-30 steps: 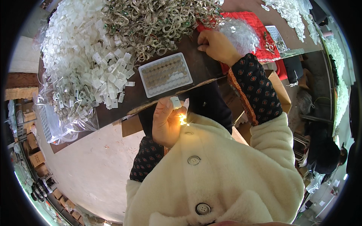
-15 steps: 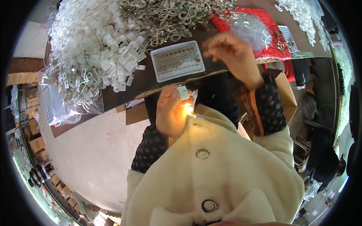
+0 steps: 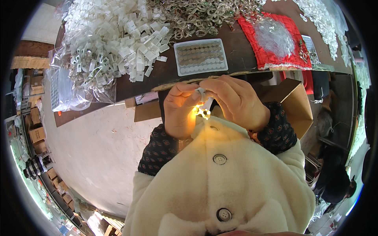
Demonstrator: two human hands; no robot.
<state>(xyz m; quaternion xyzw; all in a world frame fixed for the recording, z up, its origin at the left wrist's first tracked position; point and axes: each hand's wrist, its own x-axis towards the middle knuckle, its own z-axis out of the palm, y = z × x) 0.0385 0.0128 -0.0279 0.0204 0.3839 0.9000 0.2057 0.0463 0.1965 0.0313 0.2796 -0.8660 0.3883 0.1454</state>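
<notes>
Close in front of my chest, a small white plastic battery case (image 3: 201, 93) is held between both hands. My left hand (image 3: 178, 112) pinches it from the left with thumb and fingers. From the right, the fingers of my right hand (image 3: 239, 103) close on it too and partly cover it. Tiny string lights (image 3: 204, 113) glow warm yellow just below the case, beside my left palm. Beyond my hands, a white tray (image 3: 202, 69) on the table holds rows of round, flat grey discs that look like coin cells.
A large heap of white plastic cases (image 3: 138, 43) covers the table's left. Coiled string lights (image 3: 197, 17) lie at the back. On the right, a red cloth (image 3: 248, 35) bears a clear plastic pile (image 3: 275, 37). An open cardboard box (image 3: 295, 102) stands below the table edge.
My right hand has come down from beside the tray to the case and now grips it with the left. The case has turned in my fingers; the lights stay lit.
</notes>
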